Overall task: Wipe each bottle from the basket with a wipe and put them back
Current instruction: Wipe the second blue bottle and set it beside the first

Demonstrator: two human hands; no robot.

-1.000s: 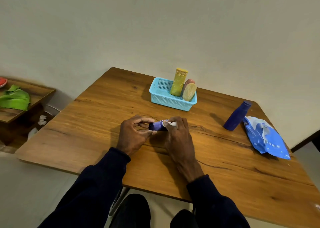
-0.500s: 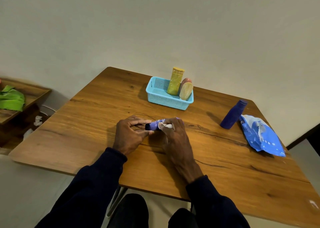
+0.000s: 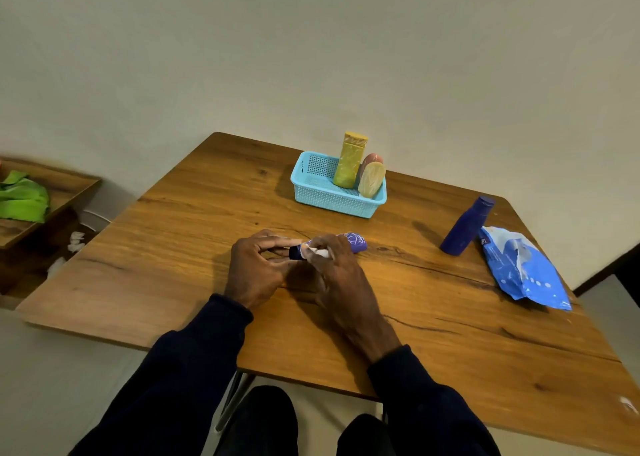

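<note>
Two hands in front of the basket point(image 3: 332, 197). Left hand point(image 3: 256, 268): fingers pinch the dark cap end of a purple bottle point(image 3: 353, 242), held sideways over the surface point(image 3: 173, 230). Right hand point(image 3: 337, 275): fingers curled round a white wipe point(image 3: 317, 251), pressed on that bottle near its cap. In the basket: yellow bottle point(image 3: 349, 161) upright, cream bottle point(image 3: 371, 180) leaning. Right of the basket: dark blue bottle point(image 3: 465, 227) standing, wipes pack point(image 3: 523, 272) just beside it.

Wooden table point(image 3: 450, 334), dark cracks along the grain, set against a plain off-white wall point(image 3: 311, 57); low wooden side shelf point(image 3: 65, 188) at far left bearing a crumpled green cloth point(image 3: 24, 199); white scraps point(image 3: 76, 241) beneath it.
</note>
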